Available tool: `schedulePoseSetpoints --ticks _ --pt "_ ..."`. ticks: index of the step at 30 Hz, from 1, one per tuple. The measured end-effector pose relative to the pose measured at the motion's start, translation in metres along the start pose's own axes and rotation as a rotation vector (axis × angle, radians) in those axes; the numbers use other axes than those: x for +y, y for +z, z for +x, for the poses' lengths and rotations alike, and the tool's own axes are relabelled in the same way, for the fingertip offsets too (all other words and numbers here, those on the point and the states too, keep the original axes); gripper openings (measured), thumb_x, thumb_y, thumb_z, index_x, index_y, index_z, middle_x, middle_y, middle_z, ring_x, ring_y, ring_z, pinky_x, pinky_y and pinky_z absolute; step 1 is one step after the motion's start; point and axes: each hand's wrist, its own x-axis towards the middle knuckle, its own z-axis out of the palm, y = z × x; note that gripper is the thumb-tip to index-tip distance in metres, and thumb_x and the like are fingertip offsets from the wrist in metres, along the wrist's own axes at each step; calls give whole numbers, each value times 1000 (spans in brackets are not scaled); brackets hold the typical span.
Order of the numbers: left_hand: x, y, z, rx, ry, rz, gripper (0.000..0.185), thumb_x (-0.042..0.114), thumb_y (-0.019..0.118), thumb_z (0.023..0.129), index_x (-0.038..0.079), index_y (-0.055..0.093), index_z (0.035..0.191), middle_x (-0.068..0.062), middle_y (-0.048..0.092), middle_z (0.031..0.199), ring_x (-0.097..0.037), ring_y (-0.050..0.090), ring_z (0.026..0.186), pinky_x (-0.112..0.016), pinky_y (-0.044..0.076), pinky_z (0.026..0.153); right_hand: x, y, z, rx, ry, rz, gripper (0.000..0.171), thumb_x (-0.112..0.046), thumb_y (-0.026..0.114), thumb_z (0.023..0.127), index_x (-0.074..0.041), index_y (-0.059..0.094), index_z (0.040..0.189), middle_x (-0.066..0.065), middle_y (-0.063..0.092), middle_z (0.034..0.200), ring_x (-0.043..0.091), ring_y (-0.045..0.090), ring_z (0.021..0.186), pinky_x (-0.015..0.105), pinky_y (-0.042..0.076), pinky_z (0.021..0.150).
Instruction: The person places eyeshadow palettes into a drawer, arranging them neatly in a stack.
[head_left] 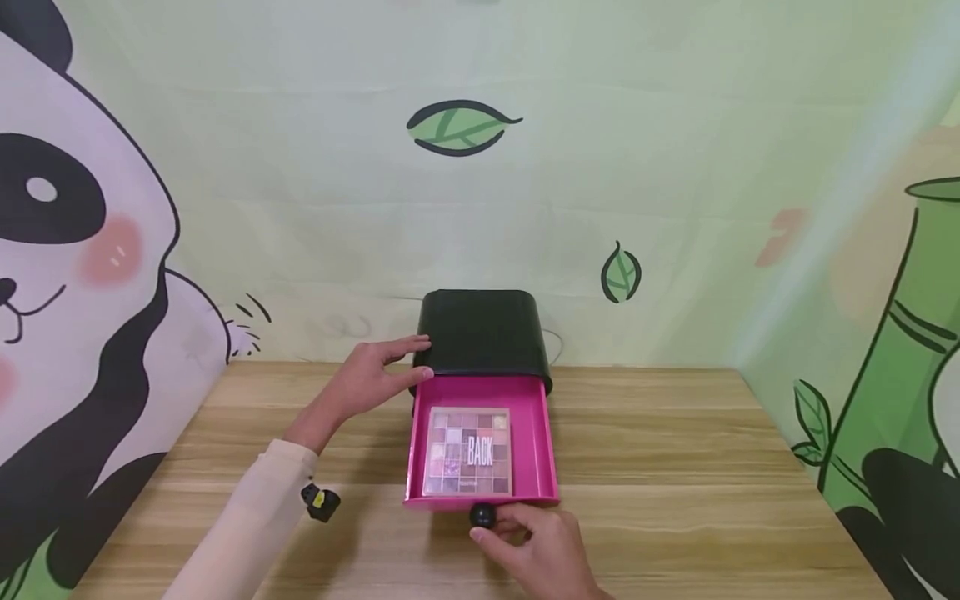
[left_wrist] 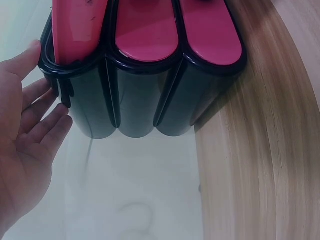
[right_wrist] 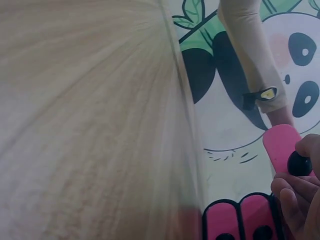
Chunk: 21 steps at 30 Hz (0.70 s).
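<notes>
A black cabinet [head_left: 482, 332] with pink drawers stands against the back wall in the head view. Its top pink drawer [head_left: 531, 442] is pulled out toward me. Inside, toward the left, lies a clear-lidded makeup palette [head_left: 450, 454] of many small color squares, marked "BACK". My right hand [head_left: 546, 546] pinches the round black knob [head_left: 482, 515] on the drawer front between thumb and fingers. At the cabinet's left side, my left hand [head_left: 369, 377] rests with its fingers extended against the black casing. The left wrist view also shows this hand [left_wrist: 25, 130] at the casing's edge.
Two lower pink drawers [left_wrist: 147, 32] sit closed within the casing in the left wrist view. The cabinet stands on a wood-grain table [head_left: 660, 475]. Behind it hangs a backdrop [head_left: 322, 167] printed with pandas, leaves and bamboo. A small black device [head_left: 321, 502] is on the left sleeve.
</notes>
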Motion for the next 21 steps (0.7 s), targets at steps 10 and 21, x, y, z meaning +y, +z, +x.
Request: schedulePoseSetpoints --ticks 10,21 --pt "-1 0 -1 0 0 8 63 54 72 91 20 62 144 -6 56 150 -34 53 137 -53 50 105 -10 -10 10 -5 69 32 22 -37 84 85 -16 78 86 -10 76 81 0 67 72 21 58 65" --pt "-2 1 1 -5 -1 13 63 55 71 91 20 62 143 -6 55 150 -33 54 137 -53 49 106 -6 -12 30 54 45 18 21 -36 85 84 -16 78 85 -11 74 77 1 65 69 21 57 64"
